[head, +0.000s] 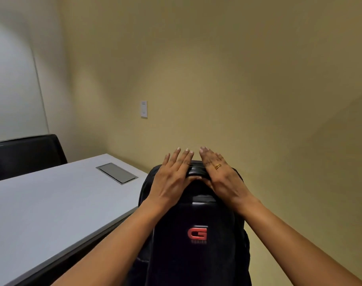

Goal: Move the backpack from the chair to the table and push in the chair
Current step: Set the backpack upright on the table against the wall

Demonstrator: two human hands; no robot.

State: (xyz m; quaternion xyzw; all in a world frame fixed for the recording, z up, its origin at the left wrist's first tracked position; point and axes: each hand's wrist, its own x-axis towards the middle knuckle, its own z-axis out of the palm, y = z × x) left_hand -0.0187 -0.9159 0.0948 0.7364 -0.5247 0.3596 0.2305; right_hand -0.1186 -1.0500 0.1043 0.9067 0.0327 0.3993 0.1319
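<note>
Both hands rest on the top of a black backpack (pixel 196 230), one at each side of its carry handle (pixel 197 172). The left hand (pixel 171 178) lies palm down with fingers extended forward and slightly spread; its thumb reaches inward under the handle. The right hand (pixel 221 176) mirrors it, fingers straight and close together, a gold ring (pixel 217 166) on one finger, the thumb hidden beneath the handle. Neither hand is clenched; whether the thumbs actually grip the handle cannot be told. Both bare forearms run back toward the viewer along the flanks of the backpack.

The backpack stands upright directly beneath the hands, its front panel facing the viewer with a red "G" logo (pixel 197 233) near the centre. What supports it from below is hidden.

Left of the hands extends a pale grey surface (pixel 42 203), its near edge just beside the backpack. A recessed rectangular cable hatch (pixel 116 173) sits in it, near the left hand. Beyond the far-left end of the surface stands a black chair (pixel 27 155). Ahead of the hands is a beige wall (pixel 217 79) bearing a small white wall plate (pixel 143 109).
</note>
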